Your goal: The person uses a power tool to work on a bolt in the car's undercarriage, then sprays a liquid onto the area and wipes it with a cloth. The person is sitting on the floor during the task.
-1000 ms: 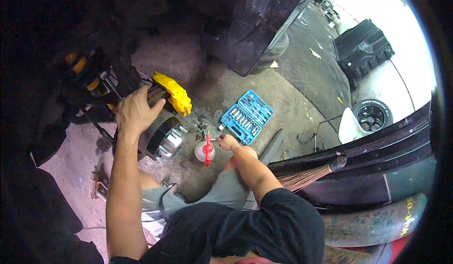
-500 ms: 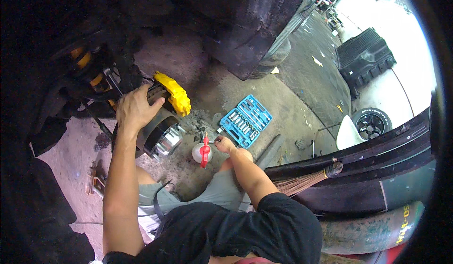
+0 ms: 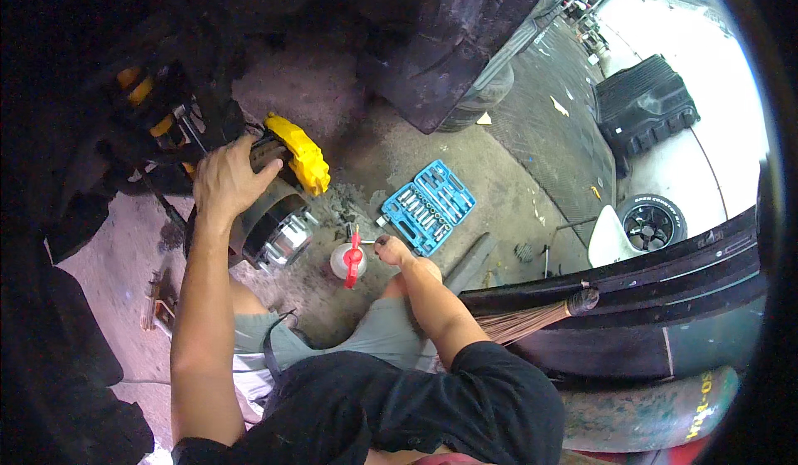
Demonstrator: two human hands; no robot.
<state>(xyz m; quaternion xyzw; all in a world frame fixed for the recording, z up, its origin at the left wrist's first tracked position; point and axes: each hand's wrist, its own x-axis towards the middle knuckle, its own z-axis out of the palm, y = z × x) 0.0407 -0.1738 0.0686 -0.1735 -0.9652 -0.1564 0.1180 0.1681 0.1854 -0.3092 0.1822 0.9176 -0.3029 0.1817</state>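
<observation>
My left hand [image 3: 231, 178] lies over the edge of the dark brake assembly, thumb stretched apart; the fingertips are partly hidden. Right beside it is a bright yellow brake caliper [image 3: 301, 156]. A shiny metal hub with wheel studs [image 3: 287, 234] sticks out below the caliper. Near the left fingers, a chrome metal rod [image 3: 193, 129] slants up among the dark suspension parts. My right hand [image 3: 392, 250] is closed round the end of a small metal tool that looks like a ratchet [image 3: 366, 241]. Just left of this hand stands a whitish bottle with a red trigger top [image 3: 352, 264].
An open blue socket set case [image 3: 430, 207] lies on the floor beyond my right hand. A straw broom [image 3: 532, 319] leans at the right near a green cylinder [image 3: 648, 411]. The dark vehicle body [image 3: 449, 41] hangs overhead. A wheel [image 3: 652, 224] stands farther right.
The whole view has shifted slightly, so everything sits a little farther left and up. Both hands keep nearly the same places relative to the brake and the bottle.
</observation>
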